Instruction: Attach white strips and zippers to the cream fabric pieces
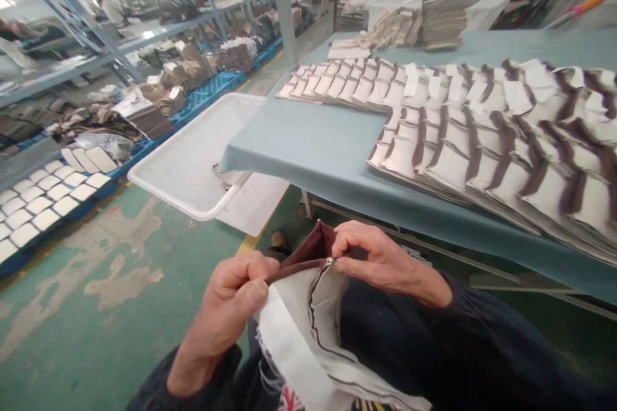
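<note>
Left hand (231, 298): your grip pinches the maroon zipper tape (301, 261) at 9 o'clock.
Right hand (380, 261): closed on the metal slider (328, 263).
Fabric piece (308, 327): in your lap, below the counter (328, 148).
Risk: slack tape may let the slider jam or snag loose threads.

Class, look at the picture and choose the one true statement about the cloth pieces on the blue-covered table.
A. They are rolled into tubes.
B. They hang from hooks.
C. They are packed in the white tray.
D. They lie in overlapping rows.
D: the cloth pieces lie flat on the table, each overlapping the next in rows, while the white tray sits apart at the table's end.
</note>
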A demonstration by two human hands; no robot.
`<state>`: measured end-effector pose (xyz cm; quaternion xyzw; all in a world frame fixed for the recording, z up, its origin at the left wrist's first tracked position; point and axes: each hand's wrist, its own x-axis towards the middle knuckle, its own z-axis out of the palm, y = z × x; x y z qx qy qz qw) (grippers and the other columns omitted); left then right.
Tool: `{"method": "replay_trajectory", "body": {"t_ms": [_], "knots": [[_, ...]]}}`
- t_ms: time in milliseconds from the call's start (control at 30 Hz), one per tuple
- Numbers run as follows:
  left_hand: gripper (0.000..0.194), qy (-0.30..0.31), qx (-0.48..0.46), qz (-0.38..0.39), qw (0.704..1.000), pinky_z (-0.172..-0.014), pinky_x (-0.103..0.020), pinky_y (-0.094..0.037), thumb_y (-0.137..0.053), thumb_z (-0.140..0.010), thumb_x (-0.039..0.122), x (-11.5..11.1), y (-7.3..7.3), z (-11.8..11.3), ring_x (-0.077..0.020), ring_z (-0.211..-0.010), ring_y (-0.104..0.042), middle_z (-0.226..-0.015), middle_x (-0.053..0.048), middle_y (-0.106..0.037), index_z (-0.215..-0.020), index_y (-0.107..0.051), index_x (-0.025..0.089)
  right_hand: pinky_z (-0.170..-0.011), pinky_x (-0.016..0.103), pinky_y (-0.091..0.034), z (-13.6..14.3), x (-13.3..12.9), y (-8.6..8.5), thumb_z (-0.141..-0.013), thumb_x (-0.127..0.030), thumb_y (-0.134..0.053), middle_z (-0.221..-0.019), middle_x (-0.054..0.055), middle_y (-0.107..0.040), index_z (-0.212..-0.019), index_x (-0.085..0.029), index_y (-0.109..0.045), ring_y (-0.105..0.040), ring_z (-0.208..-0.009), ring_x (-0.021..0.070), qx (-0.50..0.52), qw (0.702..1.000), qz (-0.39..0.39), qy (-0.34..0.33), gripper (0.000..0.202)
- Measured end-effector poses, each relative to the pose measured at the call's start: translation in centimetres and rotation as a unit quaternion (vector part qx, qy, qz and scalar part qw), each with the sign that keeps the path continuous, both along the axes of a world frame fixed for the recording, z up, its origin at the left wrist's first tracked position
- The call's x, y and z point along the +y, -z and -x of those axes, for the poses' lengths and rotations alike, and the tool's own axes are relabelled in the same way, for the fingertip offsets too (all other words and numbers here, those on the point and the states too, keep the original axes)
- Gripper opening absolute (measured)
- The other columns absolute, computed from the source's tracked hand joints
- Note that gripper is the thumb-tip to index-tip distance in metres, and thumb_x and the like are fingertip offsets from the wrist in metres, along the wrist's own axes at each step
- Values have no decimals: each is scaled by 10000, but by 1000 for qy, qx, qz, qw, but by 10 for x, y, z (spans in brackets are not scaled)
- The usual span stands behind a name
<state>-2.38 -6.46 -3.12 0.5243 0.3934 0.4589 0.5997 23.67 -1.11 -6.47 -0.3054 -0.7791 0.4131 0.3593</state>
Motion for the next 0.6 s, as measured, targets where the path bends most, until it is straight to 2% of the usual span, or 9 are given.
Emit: {"method": "replay_trajectory", "body": {"t_ms": [100, 200, 267, 333, 433, 533, 600], "knots": [[621, -3, 134, -40, 990, -460, -225, -229, -676, -928, 570, 16, -7, 19, -88, -491, -271, -528, 65, -310, -567, -323, 209, -697, 298, -419, -11, -1, -21, -981, -382, -646, -711, 12, -624, -726, -199, -609, -536, -699, 152, -12, 1000, 20, 10, 317], [559, 15, 204, -110, 973, -474, -236, -230, -615, -980, 488, 27, -19, 25, -97, -506, -276, -546, 63, -304, -571, -359, 205, -583, 265, -352, -16, 0, -44, -966, -387, -638, -680, -23, -529, -708, -194, -550, -434, -614, 116, 2, 996, 93, 1, 334], [500, 27, 245, -184, 952, -492, -241, -258, -594, -995, 412, 34, -27, 26, -102, -506, -316, -545, 60, -340, -581, -412, 200, -537, 257, -298, -17, 3, -54, -965, -430, -622, -656, -47, -449, -706, -198, -512, -350, -576, 101, 15, 990, 138, -7, 365], [431, 18, 310, -251, 917, -519, -241, -286, -608, -981, 334, 46, -32, 28, -103, -516, -364, -556, 56, -405, -599, -471, 192, -526, 257, -272, -17, 7, -60, -968, -471, -605, -646, -61, -390, -715, -203, -495, -304, -570, 99, 16, 987, 160, -6, 385], [348, 19, 375, -283, 882, -576, -236, -348, -619, -978, 340, 70, -36, 28, -117, -581, -470, -623, 36, -545, -671, -574, 184, -527, 262, -260, -14, 10, -68, -982, -461, -580, -654, -59, -387, -732, -203, -496, -304, -578, 104, -23, 989, 146, -3, 369], [348, 86, 369, -305, 874, -699, -263, -426, -629, -991, 469, 87, -43, 19, -157, -717, -577, -760, -6, -669, -807, -669, 176, -549, 264, -286, -10, 13, -82, -989, -385, -573, -691, -40, -446, -745, -200, -510, -353, -609, 112, -71, 992, 101, -18, 313], [341, 125, 349, -340, 864, -784, -290, -439, -642, -994, 485, 89, -51, 8, -178, -797, -608, -823, -28, -700, -871, -697, 171, -560, 261, -300, -7, 15, -92, -988, -359, -574, -695, -38, -455, -745, -199, -507, -369, -620, 113, -88, 991, 86, -44, 299]]}}
